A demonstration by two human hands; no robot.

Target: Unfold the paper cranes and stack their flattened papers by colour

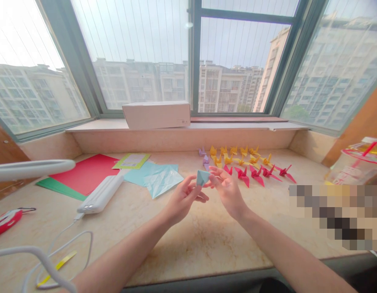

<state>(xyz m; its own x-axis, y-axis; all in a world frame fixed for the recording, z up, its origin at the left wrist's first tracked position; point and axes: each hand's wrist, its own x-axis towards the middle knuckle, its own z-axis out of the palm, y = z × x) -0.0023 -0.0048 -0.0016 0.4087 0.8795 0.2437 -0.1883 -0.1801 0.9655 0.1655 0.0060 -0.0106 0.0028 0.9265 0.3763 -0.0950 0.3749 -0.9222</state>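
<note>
A small folded piece of light blue paper (202, 178) is held up above the counter between both hands. My left hand (184, 198) pinches its lower left side between thumb and fingers. On the other side, my right hand (227, 189) grips the paper's right edge with thumb and index finger, the other fingers curled loosely. Behind the right hand stand rows of folded paper cranes: red ones (256, 175) in front, yellow ones (233, 151) behind, and a few purple ones (206, 161) at the left. A creased light blue sheet (162, 179) lies left of my left hand.
Red paper (87, 173), green paper (58, 189) and a yellow-green packet (132, 160) lie at left. A white power bank (101, 194) trails a cable. A white box (156, 115) sits on the sill. At right stands a plastic cup (355, 167) with a red straw.
</note>
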